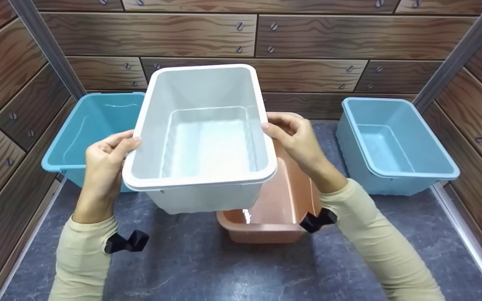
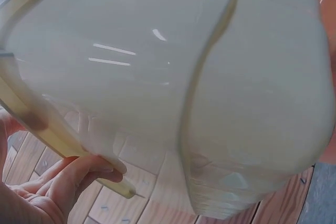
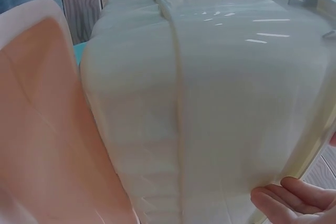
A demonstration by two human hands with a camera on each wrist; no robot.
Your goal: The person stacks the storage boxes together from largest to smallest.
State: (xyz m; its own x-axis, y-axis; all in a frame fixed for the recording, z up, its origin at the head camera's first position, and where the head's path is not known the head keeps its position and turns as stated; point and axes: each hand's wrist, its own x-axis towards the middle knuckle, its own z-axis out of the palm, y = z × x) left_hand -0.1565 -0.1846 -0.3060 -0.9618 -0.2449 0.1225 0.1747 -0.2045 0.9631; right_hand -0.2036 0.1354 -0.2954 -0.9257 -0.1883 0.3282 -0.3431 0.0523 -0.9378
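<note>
Both hands hold up a white plastic tub (image 1: 207,138), its open top tilted toward me and its inside bare. My left hand (image 1: 106,163) pinches the left rim, thumb on top and fingers curled under the lip. On the opposite rim my right hand (image 1: 297,140) grips in the same way, a little higher. In the left wrist view, fingers (image 2: 86,174) bend under the lip. The right wrist view has fingertips (image 3: 273,200) against the tub's outer wall. Below and behind the white tub stands an orange tub (image 1: 266,234), partly hidden by it.
A teal tub (image 1: 63,146) stands at the left, partly behind the white one. On the right is a light blue tub (image 1: 400,184). All rest on a dark marbled surface (image 1: 174,267), with wood-patterned walls (image 1: 329,35) on the back and sides.
</note>
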